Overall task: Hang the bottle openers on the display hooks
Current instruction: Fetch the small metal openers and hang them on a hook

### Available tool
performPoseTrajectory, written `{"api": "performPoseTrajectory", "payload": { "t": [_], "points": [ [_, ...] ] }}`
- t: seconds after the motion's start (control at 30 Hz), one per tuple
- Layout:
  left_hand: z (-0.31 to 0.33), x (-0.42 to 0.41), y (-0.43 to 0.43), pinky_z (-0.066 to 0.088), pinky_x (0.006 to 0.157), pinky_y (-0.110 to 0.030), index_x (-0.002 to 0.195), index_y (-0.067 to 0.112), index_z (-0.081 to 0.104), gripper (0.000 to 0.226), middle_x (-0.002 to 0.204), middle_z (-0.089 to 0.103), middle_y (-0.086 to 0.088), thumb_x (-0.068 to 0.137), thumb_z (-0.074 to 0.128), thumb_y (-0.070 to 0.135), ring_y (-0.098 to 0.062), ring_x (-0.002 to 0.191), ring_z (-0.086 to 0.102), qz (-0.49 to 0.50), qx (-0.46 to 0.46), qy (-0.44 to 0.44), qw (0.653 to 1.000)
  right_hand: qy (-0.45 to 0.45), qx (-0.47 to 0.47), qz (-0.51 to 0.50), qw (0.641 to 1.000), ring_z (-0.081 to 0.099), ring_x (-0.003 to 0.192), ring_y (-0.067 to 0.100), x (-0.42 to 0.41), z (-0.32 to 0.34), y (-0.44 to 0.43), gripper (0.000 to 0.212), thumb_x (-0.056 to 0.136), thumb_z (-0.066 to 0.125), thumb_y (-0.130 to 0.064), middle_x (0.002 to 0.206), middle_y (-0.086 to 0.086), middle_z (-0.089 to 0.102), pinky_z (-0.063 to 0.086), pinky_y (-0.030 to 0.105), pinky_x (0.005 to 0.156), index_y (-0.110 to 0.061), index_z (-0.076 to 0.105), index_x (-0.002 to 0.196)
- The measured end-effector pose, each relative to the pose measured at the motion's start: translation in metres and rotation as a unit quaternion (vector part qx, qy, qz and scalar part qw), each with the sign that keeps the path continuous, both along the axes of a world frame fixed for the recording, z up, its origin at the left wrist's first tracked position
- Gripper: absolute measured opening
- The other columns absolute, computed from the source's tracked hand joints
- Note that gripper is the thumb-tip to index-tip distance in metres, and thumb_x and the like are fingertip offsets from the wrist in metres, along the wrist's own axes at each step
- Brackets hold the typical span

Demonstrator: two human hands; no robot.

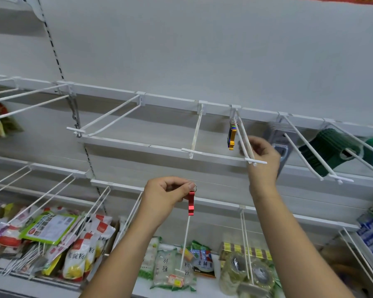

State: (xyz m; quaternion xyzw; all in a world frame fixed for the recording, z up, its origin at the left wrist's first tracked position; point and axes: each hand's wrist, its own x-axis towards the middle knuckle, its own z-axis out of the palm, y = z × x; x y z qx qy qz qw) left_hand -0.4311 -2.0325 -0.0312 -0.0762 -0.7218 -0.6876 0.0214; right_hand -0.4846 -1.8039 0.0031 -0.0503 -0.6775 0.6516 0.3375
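Observation:
A red bottle opener (191,203) with a small key ring hangs down from my left hand (167,195), which pinches it at the ring, low in the middle of the view. Up and to the right, my right hand (262,154) touches the front part of a white wire display hook (244,143); the fingers are blurred. Several bottle openers (232,136), gold at the front with blue and green behind, hang by their rings near the back of that hook.
More white hooks (110,115) jut out from the rails to the left with nothing on them. Dark green goods (329,151) and grey carded items (277,136) hang to the right. Food packets (52,229) and tape rolls (237,267) fill the lower shelf.

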Motion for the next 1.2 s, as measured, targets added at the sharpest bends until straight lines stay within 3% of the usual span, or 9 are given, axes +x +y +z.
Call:
{"api": "performPoseTrajectory", "payload": {
  "t": [0.13,0.27,0.47,0.67,0.87,1.0,1.2],
  "points": [
    [0.000,0.008,0.011,0.056,0.064,-0.021,0.086,0.012,0.080,0.005,0.077,0.078,-0.001,0.083,0.076,0.010,-0.006,0.067,0.071,-0.013,0.016,0.004,1.000,-0.099,0.031,0.144,0.984,0.071,0.083,0.023,0.072,-0.036,-0.028,0.007,0.089,0.071,-0.015,0.085,0.006,0.076,0.057,0.032,0.079,-0.016,0.076,0.093],
    [-0.002,0.016,0.024,0.055,0.066,-0.019,0.087,0.016,0.080,0.008,0.079,0.079,0.000,0.083,0.076,0.010,-0.010,0.073,0.073,-0.036,0.008,0.013,0.999,-0.130,0.000,0.221,0.966,0.073,0.082,0.013,0.106,-0.047,-0.042,0.012,0.085,0.073,-0.010,0.087,0.001,0.079,0.058,0.024,0.074,-0.020,0.077,0.091],
    [-0.002,0.029,0.033,0.062,0.080,-0.036,0.090,0.011,0.081,0.008,0.084,0.079,-0.005,0.082,0.077,0.010,-0.022,0.081,0.076,-0.047,0.011,0.000,0.999,-0.109,-0.003,0.200,0.974,0.074,0.083,0.022,0.119,-0.047,-0.035,0.009,0.084,0.076,-0.005,0.086,0.007,0.078,0.061,0.031,0.077,-0.009,0.079,0.090],
    [0.000,0.040,0.035,0.061,0.081,-0.033,0.090,0.014,0.081,0.009,0.084,0.079,-0.002,0.082,0.079,0.013,-0.019,0.083,0.077,-0.045,0.017,0.002,0.999,-0.114,-0.007,0.196,0.974,0.072,0.084,0.030,0.123,-0.045,-0.030,0.005,0.085,0.074,-0.007,0.085,0.008,0.077,0.061,0.038,0.078,-0.009,0.079,0.088],
    [-0.005,0.043,0.030,0.058,0.086,-0.032,0.095,0.018,0.080,0.026,0.088,0.079,0.001,0.072,0.085,0.026,-0.018,0.089,0.076,-0.023,0.015,-0.012,1.000,-0.099,-0.009,0.174,0.980,0.073,0.084,0.034,0.121,-0.031,-0.018,0.008,0.087,0.073,-0.010,0.088,0.010,0.078,0.061,0.044,0.082,-0.006,0.076,0.094],
    [-0.006,0.046,0.029,0.058,0.083,-0.026,0.095,0.018,0.080,0.024,0.088,0.079,0.002,0.072,0.084,0.024,-0.017,0.089,0.075,-0.027,0.015,-0.017,0.999,-0.051,0.009,0.169,0.984,0.072,0.084,0.032,0.119,-0.014,-0.011,0.006,0.089,0.071,-0.009,0.088,0.010,0.077,0.061,0.044,0.080,-0.009,0.076,0.093],
    [-0.009,0.047,0.026,0.057,0.082,-0.027,0.093,0.021,0.080,0.033,0.088,0.079,0.002,0.064,0.082,0.037,-0.016,0.089,0.075,-0.031,0.025,-0.014,0.999,0.009,-0.005,0.156,0.988,0.072,0.082,0.031,0.111,0.013,-0.008,0.008,0.090,0.070,-0.007,0.088,0.014,0.076,0.060,0.041,0.074,-0.012,0.076,0.090]
  ]
}}
